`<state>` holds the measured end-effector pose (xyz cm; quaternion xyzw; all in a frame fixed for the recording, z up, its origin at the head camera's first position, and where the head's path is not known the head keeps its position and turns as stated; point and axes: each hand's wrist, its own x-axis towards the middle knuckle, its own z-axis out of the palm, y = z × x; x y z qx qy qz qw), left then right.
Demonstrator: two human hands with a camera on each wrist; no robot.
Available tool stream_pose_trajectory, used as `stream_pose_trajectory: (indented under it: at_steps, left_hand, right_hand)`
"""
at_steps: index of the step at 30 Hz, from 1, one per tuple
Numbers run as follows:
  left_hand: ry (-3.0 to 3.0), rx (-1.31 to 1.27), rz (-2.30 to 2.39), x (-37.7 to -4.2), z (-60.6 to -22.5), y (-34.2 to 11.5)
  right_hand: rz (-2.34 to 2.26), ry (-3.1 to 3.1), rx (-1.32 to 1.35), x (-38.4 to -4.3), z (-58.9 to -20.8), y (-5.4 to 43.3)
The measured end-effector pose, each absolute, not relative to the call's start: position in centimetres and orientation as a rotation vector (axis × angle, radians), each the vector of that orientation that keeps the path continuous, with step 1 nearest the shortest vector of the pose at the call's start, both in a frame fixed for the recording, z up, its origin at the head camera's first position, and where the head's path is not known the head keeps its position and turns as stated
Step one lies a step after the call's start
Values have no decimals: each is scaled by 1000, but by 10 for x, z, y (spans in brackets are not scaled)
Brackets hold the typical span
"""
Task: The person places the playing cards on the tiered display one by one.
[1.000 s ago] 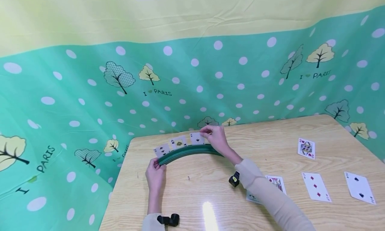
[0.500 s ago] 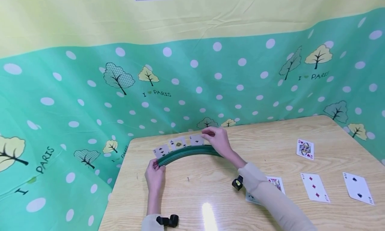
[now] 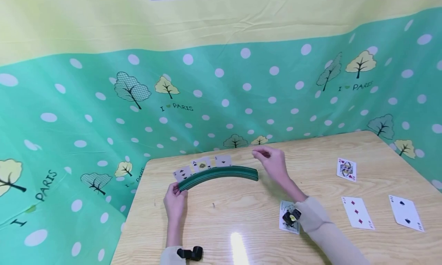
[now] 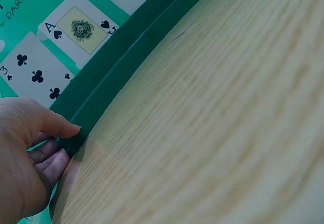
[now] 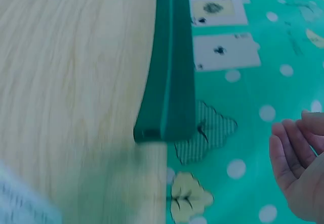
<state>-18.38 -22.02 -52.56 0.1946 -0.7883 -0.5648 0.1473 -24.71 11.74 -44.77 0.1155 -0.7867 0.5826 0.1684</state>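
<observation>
My left hand grips the left end of a green curved card holder, thumb on the front face and fingers around the end, as the left wrist view shows. In the holder stand three playing cards: a three of clubs, an ace of spades and an ace of clubs. Raised beyond the holder's right end is my right hand, apart from it. Its fingers are loosely curled, with nothing visible in them.
Face-up on the table at right lie a red face card, a three of diamonds and a two of spades. Another card is partly covered by the right wrist camera. A patterned cloth hangs behind the table.
My right hand has left the ace of clubs and moved right, past the holder's right end, which is now uncovered. The left hand keeps its grip on the holder.
</observation>
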Motion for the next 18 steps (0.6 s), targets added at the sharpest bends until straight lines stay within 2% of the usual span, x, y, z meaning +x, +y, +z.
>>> stream_pose_trajectory:
  at_steps: [18]
  left_hand:
    - [-2273,561,-1622,-184,-524,-220]
  right_hand:
    - [1622,-2193,30,-229,-439,215]
